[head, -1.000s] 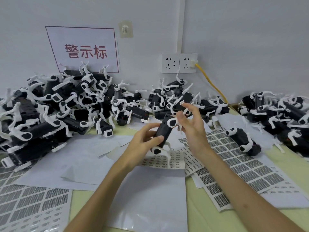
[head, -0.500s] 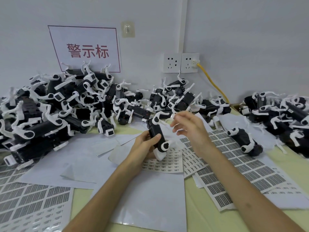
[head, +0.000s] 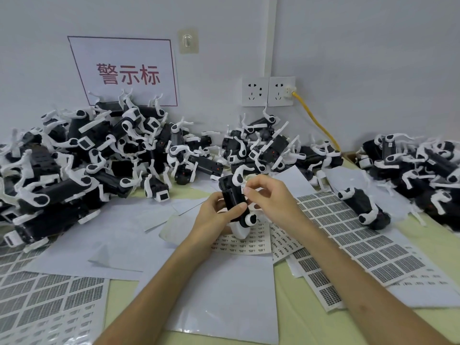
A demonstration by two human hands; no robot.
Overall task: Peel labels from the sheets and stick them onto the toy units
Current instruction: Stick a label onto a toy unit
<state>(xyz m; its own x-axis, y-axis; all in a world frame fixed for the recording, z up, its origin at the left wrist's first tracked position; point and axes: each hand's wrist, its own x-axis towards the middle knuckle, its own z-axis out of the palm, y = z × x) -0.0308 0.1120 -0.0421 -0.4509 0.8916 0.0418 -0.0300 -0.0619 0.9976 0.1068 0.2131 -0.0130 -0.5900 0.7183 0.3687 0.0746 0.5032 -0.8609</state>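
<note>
Now the toy (head: 232,199) sits turned upright, gripped in my left hand (head: 213,216) — right fingers (head: 256,185) pinching a label (head: 245,189) against it.

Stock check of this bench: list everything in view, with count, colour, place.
Black plastic toy units with white legs: many, three piles along the wall; one loose unit at right.
Held toy unit: one, black and white, centre.
Printed label sheets: several, grey on white, right, lower left, under hands.
Blank backing sheets: several, white, centre.
Wall sign: one, white, red characters.
Wall sockets: two, white; yellow cable plugged in.
Table: one, pale green.
Left hand: grips held toy unit.
Right hand: pinches small white label at it.
</note>
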